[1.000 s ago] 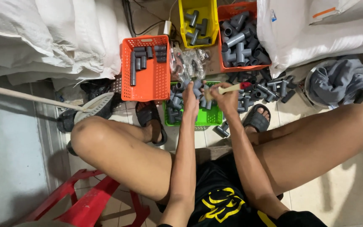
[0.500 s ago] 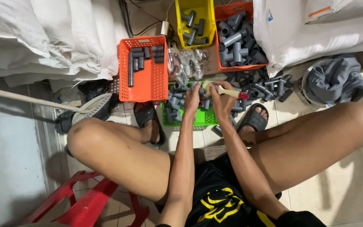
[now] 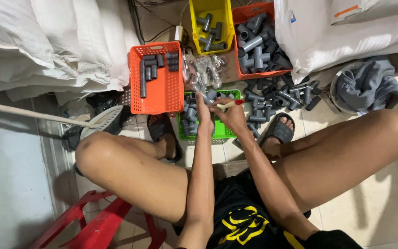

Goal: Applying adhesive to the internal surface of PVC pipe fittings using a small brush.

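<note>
Just above the green basket (image 3: 226, 132), right hand (image 3: 230, 116) fingers pinch a brush (image 3: 230, 104); left hand (image 3: 203, 107) grips a grey fitting (image 3: 211, 95).

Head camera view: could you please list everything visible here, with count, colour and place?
orange basket: one, orange, left, holds a few grey pipe pieces
green basket: one, green, under the hands, grey fittings inside
yellow bin: one, yellow, top centre, grey fittings
orange bin: one, orange, top, heaped grey fittings
loose fittings: many, grey, floor right of the green basket
clear bags: several, between the baskets
white sacks: several, left and top right
grey cloth: one, right
red stool: one, bottom left
sandals: two, dark, on the feet
left hand: on grey fitting
right hand: holds red-tipped stick
</note>
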